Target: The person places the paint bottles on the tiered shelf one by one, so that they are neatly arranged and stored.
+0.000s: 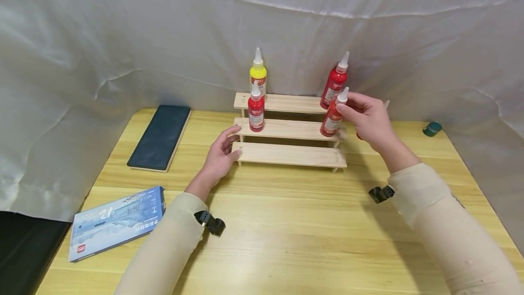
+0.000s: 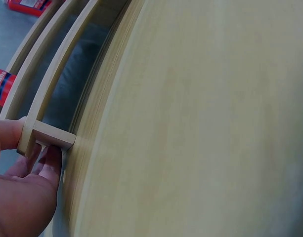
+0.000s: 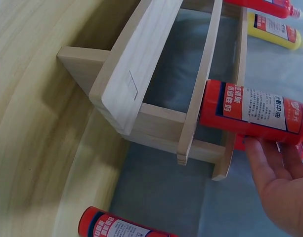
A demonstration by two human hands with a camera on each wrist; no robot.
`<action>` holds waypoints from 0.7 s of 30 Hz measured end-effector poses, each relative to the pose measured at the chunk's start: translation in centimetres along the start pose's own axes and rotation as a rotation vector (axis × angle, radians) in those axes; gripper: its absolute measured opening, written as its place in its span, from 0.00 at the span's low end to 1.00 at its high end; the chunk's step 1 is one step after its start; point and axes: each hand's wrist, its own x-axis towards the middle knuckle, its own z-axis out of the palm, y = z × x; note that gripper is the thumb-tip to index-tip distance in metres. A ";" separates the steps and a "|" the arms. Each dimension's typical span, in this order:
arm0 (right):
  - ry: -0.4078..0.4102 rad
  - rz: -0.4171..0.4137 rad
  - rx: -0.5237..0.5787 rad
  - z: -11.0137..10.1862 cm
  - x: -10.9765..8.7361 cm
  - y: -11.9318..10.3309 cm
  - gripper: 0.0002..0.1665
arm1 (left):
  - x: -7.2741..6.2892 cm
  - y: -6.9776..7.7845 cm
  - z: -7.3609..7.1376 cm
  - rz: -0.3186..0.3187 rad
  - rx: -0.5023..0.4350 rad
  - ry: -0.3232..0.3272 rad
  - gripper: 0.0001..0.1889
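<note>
A three-step wooden rack (image 1: pixel 290 154) stands at the back of the table. My left hand (image 1: pixel 219 156) grips its left end, thumb at the lowest step and fingers around the end support (image 2: pixel 55 134). My right hand (image 1: pixel 370 119) holds a red ink bottle (image 1: pixel 330 122) with a white nozzle, upright at the right end of the middle step. Behind it a second red bottle (image 1: pixel 333 86) leans slightly on the top step. On the left, a yellow bottle (image 1: pixel 258 73) occupies the top step and another red bottle (image 1: pixel 256 115) the middle one.
Partly hidden behind my right hand, one more red bottle (image 3: pixel 124 228) stands beside the rack. A small green-lidded jar (image 1: pixel 432 129) sits at the back right. Leftward lie a dark rectangular board (image 1: pixel 159 136) and a blue box (image 1: pixel 118 222). Grey cloth (image 1: pixel 184 35) hangs behind.
</note>
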 end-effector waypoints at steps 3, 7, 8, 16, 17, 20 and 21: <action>-0.012 -0.001 -0.001 -0.1 0.1 0.2 0.24 | 0.0 0.0 0.0 -0.001 -0.001 -0.001 0.34; -0.023 0.004 0.019 -0.1 0.0 0.4 0.25 | 0.0 -0.1 0.0 0.000 -0.006 0.000 0.34; -0.024 0.004 0.028 -0.1 0.0 0.5 0.25 | 0.1 0.0 0.0 0.001 -0.008 0.000 0.34; -0.016 0.010 0.072 0.4 0.2 0.6 0.24 | 0.1 0.0 -0.2 -0.001 -0.005 0.005 0.34; -0.014 0.015 0.068 0.5 0.2 0.6 0.24 | 0.1 -0.1 -0.2 -0.002 -0.006 0.007 0.34; 0.000 0.021 0.068 0.6 0.1 0.9 0.25 | 0.2 -0.2 -0.2 0.001 -0.007 0.006 0.34; 0.005 0.018 0.080 0.6 0.1 1.0 0.25 | 0.2 -0.2 -0.2 0.000 -0.007 0.008 0.34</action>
